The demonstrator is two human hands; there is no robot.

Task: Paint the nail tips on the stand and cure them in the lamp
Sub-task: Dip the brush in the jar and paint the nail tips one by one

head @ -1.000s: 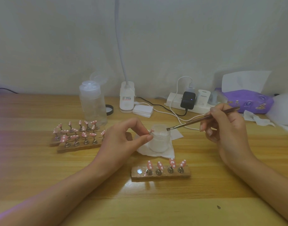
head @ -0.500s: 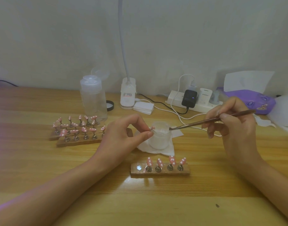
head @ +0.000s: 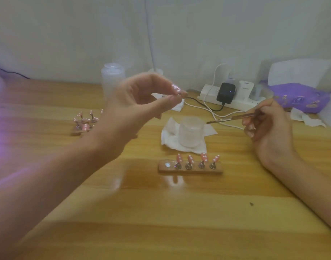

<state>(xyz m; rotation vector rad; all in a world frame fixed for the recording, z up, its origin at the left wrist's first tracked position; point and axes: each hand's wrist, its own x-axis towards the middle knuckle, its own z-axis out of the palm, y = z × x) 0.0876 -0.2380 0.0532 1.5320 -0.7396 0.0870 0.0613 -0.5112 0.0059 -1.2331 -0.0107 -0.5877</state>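
Nail tip: pinched by my left hand, thumb and forefinger, held up.
Brush: gripped in my right hand, bristles just beside jar rim.
Stand: holds four tips, near side of jar.

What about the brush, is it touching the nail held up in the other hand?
Apart. The head view shows the brush pointing at the jar, with a clear gap between it and the nail pinched in the left hand.
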